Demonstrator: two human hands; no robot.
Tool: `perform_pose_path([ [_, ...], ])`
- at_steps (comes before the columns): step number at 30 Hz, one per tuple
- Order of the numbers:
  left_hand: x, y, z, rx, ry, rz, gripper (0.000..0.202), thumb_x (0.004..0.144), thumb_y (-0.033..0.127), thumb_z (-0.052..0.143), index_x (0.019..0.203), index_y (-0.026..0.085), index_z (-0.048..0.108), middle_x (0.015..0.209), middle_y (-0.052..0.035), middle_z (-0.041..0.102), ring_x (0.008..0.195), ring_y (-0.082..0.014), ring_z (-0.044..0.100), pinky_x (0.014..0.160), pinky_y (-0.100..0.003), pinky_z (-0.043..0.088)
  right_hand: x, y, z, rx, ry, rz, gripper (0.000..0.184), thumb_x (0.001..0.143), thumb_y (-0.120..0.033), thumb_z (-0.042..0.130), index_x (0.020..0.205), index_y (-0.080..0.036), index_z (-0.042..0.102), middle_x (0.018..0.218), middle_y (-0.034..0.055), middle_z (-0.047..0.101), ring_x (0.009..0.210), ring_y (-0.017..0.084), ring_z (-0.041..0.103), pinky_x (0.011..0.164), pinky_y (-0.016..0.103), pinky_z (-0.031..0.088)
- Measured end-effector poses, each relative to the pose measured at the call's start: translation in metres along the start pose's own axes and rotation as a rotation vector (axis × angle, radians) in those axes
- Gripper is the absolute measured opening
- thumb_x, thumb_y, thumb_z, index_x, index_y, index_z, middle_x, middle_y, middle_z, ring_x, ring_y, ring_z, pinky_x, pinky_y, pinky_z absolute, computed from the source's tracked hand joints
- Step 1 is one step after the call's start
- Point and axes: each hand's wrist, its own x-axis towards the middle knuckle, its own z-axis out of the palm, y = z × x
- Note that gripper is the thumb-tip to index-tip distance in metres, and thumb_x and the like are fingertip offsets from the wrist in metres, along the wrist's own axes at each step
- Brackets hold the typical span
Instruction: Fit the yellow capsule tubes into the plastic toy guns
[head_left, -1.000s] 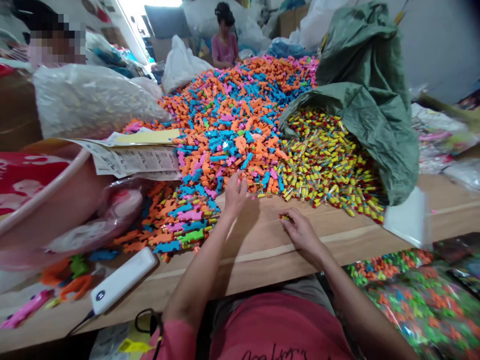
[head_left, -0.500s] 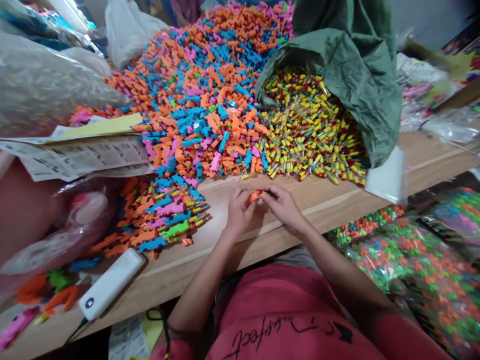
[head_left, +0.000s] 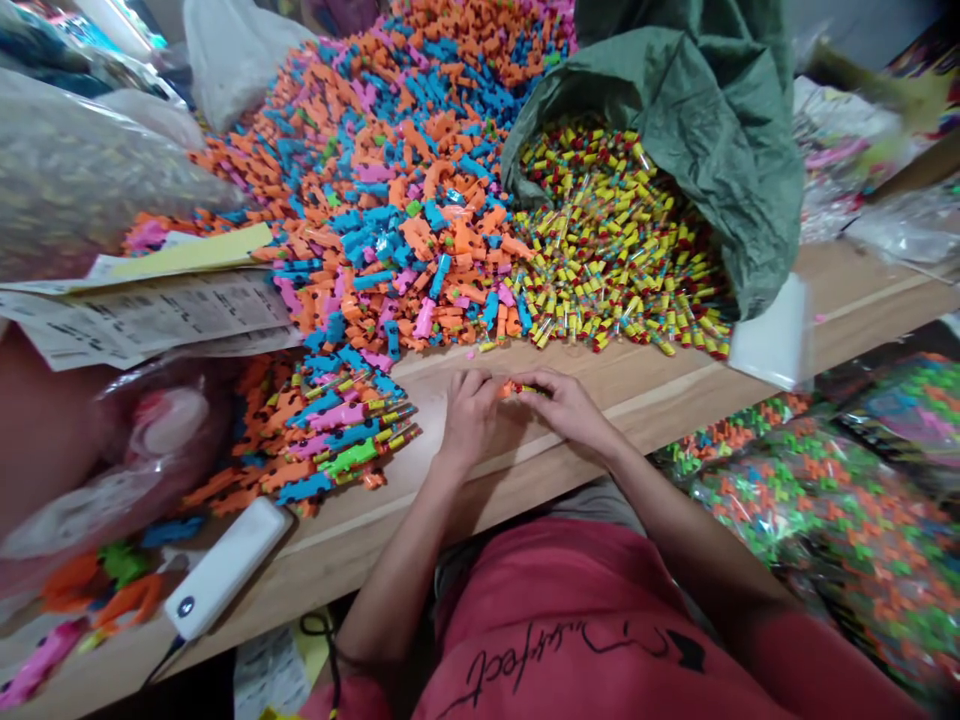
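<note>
My left hand and my right hand meet over the wooden table, fingers closed round a small orange toy piece held between them. A yellow tube seems to stick out of the piece toward my right fingers. Just beyond lies a big heap of orange, blue and pink toy pieces. To its right, yellow tubes with red caps spill from a green sack. A neat stack of assembled pieces lies left of my left hand.
Printed papers and a clear plastic bag sit at the left. A white power bank lies near the table's front edge. A white bag rests at the right; bags of coloured toys lie below the table.
My left hand drew back from the heap with an orange piece, my right hand brought a tube, and both joined at the table. The view tilted down.
</note>
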Motion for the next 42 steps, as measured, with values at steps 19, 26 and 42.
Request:
perform_pose_path([
  [19, -0.008, 0.0, -0.011, -0.016, -0.072, 0.104, 0.032, 0.099, 0.017, 0.049, 0.118, 0.026, 0.074, 0.102, -0.0103, 0.067, 0.098, -0.0262, 0.054, 0.084, -0.039, 0.048, 0.001, -0.008, 0.009, -0.146, -0.112, -0.012, 0.014, 0.089, -0.024, 0.064, 0.098, -0.021, 0.074, 0.097, 0.002, 0.072, 0.092, 0.02, 0.064, 0.086, 0.032, 0.049],
  [26, -0.02, -0.061, -0.127, 0.324, 0.203, -0.319, 0.021, 0.09, 0.042, 0.06, 0.104, 0.033, 0.073, 0.101, -0.0087, 0.064, 0.103, -0.0355, 0.059, 0.096, -0.063, 0.049, 0.014, 0.003, -0.063, -0.385, 0.088, -0.091, 0.019, 0.094, -0.033, 0.063, 0.105, -0.02, 0.072, 0.103, 0.0073, 0.067, 0.087, 0.021, 0.06, 0.08, 0.034, 0.048],
  [42, 0.051, -0.079, 0.053, -0.049, 0.007, -0.461, 0.012, 0.084, 0.014, 0.059, 0.074, 0.018, 0.065, 0.087, -0.0102, 0.062, 0.089, -0.0278, 0.058, 0.085, -0.04, 0.047, 0.023, 0.071, -0.086, -1.01, 0.216, -0.055, 0.027, 0.099, -0.024, 0.051, 0.102, -0.02, 0.078, 0.099, 0.013, 0.062, 0.1, 0.031, 0.054, 0.089, 0.042, 0.047],
])
